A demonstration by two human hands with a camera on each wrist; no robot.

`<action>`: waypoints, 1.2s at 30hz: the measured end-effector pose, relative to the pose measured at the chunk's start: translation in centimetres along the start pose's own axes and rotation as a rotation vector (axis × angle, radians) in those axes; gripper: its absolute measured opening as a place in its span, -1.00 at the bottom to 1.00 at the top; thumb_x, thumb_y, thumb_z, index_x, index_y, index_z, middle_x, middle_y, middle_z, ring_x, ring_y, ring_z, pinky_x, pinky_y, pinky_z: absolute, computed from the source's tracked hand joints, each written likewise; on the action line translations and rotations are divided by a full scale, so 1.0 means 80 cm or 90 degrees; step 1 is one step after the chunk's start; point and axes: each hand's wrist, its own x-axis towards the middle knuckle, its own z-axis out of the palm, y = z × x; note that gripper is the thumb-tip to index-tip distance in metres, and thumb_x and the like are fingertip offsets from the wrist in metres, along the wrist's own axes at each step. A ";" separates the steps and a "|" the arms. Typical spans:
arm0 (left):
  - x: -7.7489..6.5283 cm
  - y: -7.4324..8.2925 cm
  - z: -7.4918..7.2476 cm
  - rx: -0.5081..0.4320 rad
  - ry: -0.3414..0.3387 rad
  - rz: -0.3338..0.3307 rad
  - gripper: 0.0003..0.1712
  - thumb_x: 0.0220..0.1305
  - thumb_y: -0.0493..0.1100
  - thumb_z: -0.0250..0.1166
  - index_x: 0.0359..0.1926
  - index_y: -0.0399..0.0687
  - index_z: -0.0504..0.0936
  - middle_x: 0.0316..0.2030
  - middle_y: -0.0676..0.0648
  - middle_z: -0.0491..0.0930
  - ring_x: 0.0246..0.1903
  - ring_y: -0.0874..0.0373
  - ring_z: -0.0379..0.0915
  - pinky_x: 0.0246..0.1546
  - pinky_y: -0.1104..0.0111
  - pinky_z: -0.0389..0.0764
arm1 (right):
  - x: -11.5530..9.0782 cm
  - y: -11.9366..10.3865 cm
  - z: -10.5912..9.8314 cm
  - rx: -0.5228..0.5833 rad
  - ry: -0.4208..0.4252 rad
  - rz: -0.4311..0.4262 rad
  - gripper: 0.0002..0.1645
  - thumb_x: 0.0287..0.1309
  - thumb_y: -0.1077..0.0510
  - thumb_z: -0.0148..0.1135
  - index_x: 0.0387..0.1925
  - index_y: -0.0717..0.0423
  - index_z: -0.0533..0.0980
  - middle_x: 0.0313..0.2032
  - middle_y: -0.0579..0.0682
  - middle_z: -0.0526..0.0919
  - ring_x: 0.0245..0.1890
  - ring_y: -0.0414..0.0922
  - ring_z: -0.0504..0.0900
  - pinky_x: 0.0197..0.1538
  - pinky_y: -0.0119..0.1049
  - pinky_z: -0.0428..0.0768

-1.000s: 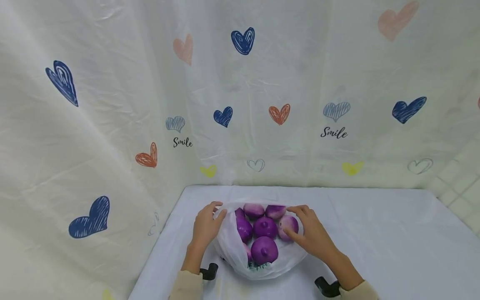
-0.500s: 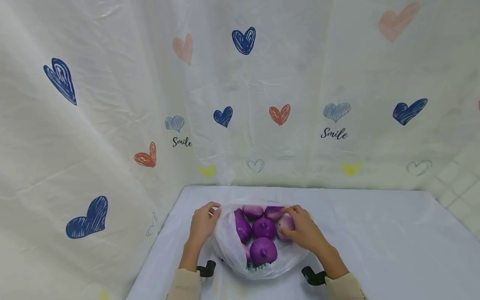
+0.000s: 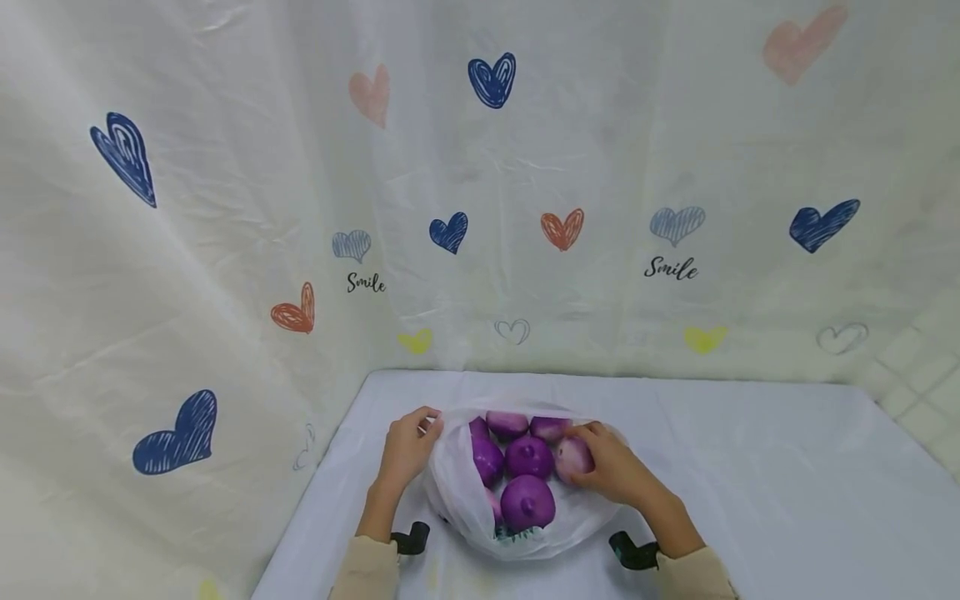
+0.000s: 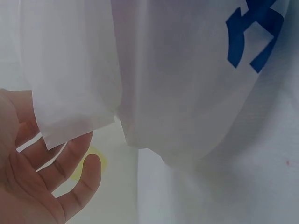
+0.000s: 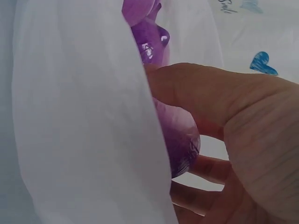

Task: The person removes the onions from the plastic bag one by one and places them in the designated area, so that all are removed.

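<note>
A white plastic bag (image 3: 454, 492) lies wide-mouthed on the table, with several round purple onions (image 3: 528, 502) inside. My left hand (image 3: 405, 447) pinches the left rim of the bag between thumb and fingers. In the left wrist view, the bag's edge (image 4: 77, 112) hangs over the fingers, hiding some of them. My right hand (image 3: 618, 468) reaches in at the right side and curls its thumb and fingers around a paler purple onion (image 3: 572, 459). That onion (image 5: 180, 137) is partly covered by the bag's side in the right wrist view.
A white cloth covers the table (image 3: 780, 483), which stretches out to the right of the bag. Behind and to the left hangs a pale curtain (image 3: 600, 150) printed with hearts. Black wrist mounts (image 3: 633, 551) sit on both forearms.
My right hand has come in leftward from the bag's rim, and its fingers have closed around the pale onion. The left hand has shifted slightly left, still on the rim.
</note>
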 end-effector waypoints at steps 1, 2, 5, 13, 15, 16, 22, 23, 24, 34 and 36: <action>0.001 0.000 0.001 -0.002 -0.003 0.002 -0.83 0.41 -0.08 0.31 -0.07 0.02 0.73 -0.42 0.03 0.62 -0.44 0.22 0.48 -0.37 0.32 0.51 | -0.001 0.000 0.000 0.000 -0.004 0.001 -0.20 0.03 0.07 0.58 0.27 0.21 0.47 0.11 0.19 0.55 0.11 0.11 0.56 0.15 0.12 0.56; 0.001 -0.001 0.001 -0.004 -0.006 0.005 -0.83 0.41 -0.09 0.31 -0.07 0.01 0.73 -0.42 0.03 0.62 -0.44 0.23 0.47 -0.37 0.32 0.51 | -0.001 0.000 0.000 0.002 -0.007 0.003 -0.20 0.02 0.08 0.59 0.28 0.22 0.47 0.11 0.19 0.55 0.10 0.11 0.57 0.15 0.13 0.56; 0.002 -0.001 0.003 -0.004 -0.007 0.007 -0.83 0.41 -0.09 0.31 -0.07 0.01 0.73 -0.42 0.03 0.62 -0.44 0.22 0.46 -0.37 0.33 0.49 | -0.002 -0.001 0.000 0.012 -0.015 0.007 -0.20 -0.01 0.13 0.59 0.27 0.22 0.46 0.10 0.20 0.55 0.08 0.12 0.59 0.15 0.15 0.56; 0.001 -0.003 0.011 -0.013 -0.012 0.011 -0.82 0.41 -0.07 0.31 -0.05 0.01 0.73 -0.41 0.03 0.61 -0.43 0.22 0.44 -0.38 0.34 0.48 | -0.008 0.003 0.000 0.002 -0.024 0.006 -0.19 -0.02 0.12 0.61 0.27 0.17 0.47 0.09 0.15 0.56 0.07 0.08 0.60 0.14 0.12 0.57; 0.001 -0.003 0.014 -0.010 -0.014 0.011 -0.82 0.41 -0.07 0.31 -0.05 0.02 0.73 -0.41 0.04 0.61 -0.43 0.22 0.45 -0.37 0.34 0.48 | -0.010 0.005 -0.002 -0.002 -0.016 -0.004 -0.19 -0.04 0.12 0.61 0.26 0.17 0.47 0.09 0.15 0.57 0.09 0.10 0.59 0.14 0.13 0.56; 0.001 -0.003 0.014 -0.011 -0.012 0.011 -0.82 0.41 -0.06 0.32 -0.06 0.03 0.74 -0.42 0.04 0.62 -0.43 0.22 0.45 -0.36 0.33 0.49 | -0.011 0.005 -0.003 -0.004 -0.012 -0.011 -0.19 -0.04 0.11 0.62 0.26 0.17 0.47 0.10 0.15 0.57 0.09 0.11 0.58 0.14 0.14 0.56; 0.000 -0.002 0.010 -0.012 0.007 -0.001 -0.84 0.39 -0.07 0.34 -0.08 0.06 0.74 -0.41 0.05 0.64 -0.41 0.22 0.50 -0.34 0.31 0.53 | -0.010 0.005 -0.012 -0.013 -0.001 -0.048 -0.20 -0.03 0.11 0.60 0.26 0.16 0.48 0.14 0.12 0.58 0.15 0.12 0.54 0.16 0.15 0.53; 0.000 -0.002 0.009 -0.014 0.007 -0.004 -0.84 0.39 -0.07 0.34 -0.08 0.06 0.74 -0.41 0.04 0.64 -0.40 0.21 0.51 -0.33 0.30 0.53 | -0.009 0.005 -0.014 -0.010 -0.002 -0.051 -0.20 -0.02 0.11 0.60 0.27 0.15 0.48 0.15 0.11 0.57 0.15 0.11 0.54 0.16 0.15 0.53; 0.001 -0.002 0.008 -0.014 0.008 -0.005 -0.85 0.39 -0.08 0.34 -0.08 0.06 0.74 -0.41 0.04 0.64 -0.40 0.21 0.51 -0.33 0.31 0.53 | -0.009 0.004 -0.017 -0.007 -0.002 -0.053 -0.21 -0.02 0.11 0.59 0.27 0.15 0.48 0.16 0.10 0.57 0.15 0.10 0.55 0.16 0.14 0.54; -0.003 -0.002 0.001 -0.017 0.002 -0.023 -0.84 0.40 -0.07 0.33 -0.07 0.06 0.74 -0.42 0.06 0.64 -0.40 0.21 0.51 -0.33 0.31 0.53 | -0.014 -0.005 -0.044 0.050 0.002 -0.063 -0.20 0.08 0.02 0.55 0.32 0.07 0.44 0.11 0.00 0.55 -0.03 -0.15 0.57 -0.03 -0.29 0.61; -0.003 -0.002 0.001 -0.016 0.003 -0.018 -0.84 0.40 -0.06 0.33 -0.07 0.06 0.74 -0.41 0.05 0.64 -0.39 0.21 0.51 -0.32 0.32 0.53 | -0.015 -0.006 -0.051 0.067 0.011 -0.073 -0.20 0.09 0.01 0.55 0.32 0.09 0.43 0.13 0.03 0.55 0.01 -0.12 0.59 0.02 -0.27 0.63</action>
